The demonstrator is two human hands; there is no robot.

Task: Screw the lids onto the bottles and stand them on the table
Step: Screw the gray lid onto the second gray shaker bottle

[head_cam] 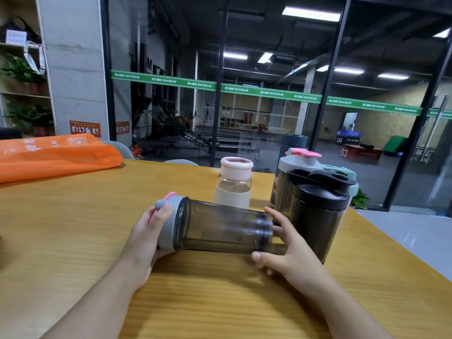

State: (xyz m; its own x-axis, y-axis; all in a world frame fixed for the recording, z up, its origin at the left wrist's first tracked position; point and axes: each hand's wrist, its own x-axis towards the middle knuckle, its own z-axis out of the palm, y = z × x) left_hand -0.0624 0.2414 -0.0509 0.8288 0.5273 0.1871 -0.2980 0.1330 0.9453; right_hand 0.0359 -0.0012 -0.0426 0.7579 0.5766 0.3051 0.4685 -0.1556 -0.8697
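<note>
A smoky clear shaker bottle (220,226) lies sideways just above the wooden table (73,228), held between both hands. Its grey lid (171,216) with a pink flip cap points left. My left hand (149,231) grips the lid end, thumb on top. My right hand (283,245) curls around the bottle's base, fingers spread. Behind stand a small glass bottle (234,184) with a pale pink lid, a black shaker (318,211) with a black lid, and a grey-lidded shaker (296,167) with a pink cap.
An orange bag (53,155) lies at the table's far left. A dark blue bottle (293,143) and a mint-lidded bottle (349,177) stand behind the shakers. The table's right edge (403,260) runs diagonally close to the black shaker. A glass wall is behind.
</note>
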